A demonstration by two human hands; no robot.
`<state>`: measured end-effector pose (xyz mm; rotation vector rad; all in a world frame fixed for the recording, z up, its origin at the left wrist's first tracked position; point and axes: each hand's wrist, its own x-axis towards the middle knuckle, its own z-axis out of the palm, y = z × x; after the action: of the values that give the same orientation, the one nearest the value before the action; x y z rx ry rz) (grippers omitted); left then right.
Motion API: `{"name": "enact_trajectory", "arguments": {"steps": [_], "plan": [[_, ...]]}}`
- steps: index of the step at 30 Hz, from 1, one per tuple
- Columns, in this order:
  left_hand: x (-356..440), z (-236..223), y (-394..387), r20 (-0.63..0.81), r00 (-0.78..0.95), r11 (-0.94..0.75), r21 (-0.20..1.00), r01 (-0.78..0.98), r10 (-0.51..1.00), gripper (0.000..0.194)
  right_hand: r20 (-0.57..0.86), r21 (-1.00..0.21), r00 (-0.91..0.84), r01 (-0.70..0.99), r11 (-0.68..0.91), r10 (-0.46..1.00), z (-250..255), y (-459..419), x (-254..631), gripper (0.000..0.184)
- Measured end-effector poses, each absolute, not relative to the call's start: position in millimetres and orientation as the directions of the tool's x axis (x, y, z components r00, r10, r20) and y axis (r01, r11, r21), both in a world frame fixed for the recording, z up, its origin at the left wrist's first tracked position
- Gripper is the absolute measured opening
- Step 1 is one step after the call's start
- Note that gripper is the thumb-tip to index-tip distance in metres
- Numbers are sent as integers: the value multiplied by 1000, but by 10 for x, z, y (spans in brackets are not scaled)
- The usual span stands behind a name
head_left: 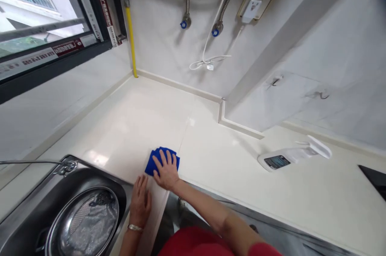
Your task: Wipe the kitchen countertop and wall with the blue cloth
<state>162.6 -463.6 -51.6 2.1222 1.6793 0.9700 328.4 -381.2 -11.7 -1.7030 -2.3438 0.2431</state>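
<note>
My right hand (167, 173) holds a folded blue cloth (165, 151) down against the pale countertop (144, 115), its fingers laid over the top of the cloth. Just left of it, my left hand (140, 201) rests flat and open on the counter's front strip, beside the sink's right rim, with nothing in it. The left fingertips come close to the cloth's lower left corner. A thin seam line runs across the counter from near the cloth toward the wall.
A metal sink (33, 207) at lower left holds a steel basin (119, 207) with clear plastic in it. A white spray bottle (276, 161) lies on the counter at right, near a black panel (375, 179). Yellow pipe (131, 43), valves and a loose white cord (202, 62) are along the wall.
</note>
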Motion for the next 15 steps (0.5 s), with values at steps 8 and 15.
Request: {"name": "enact_trajectory", "arguments": {"steps": [8,15], "plan": [[1474,-506,-4932,405,-65,-176,528,830,912,64,91,-218,-605,763,609,791,-178,-4090,3894,68],[1457,-637,-4981,333,-222,18,521,854,916,70,160,-56,-365,924,377,917,-307,-3523,4452,58]]}}
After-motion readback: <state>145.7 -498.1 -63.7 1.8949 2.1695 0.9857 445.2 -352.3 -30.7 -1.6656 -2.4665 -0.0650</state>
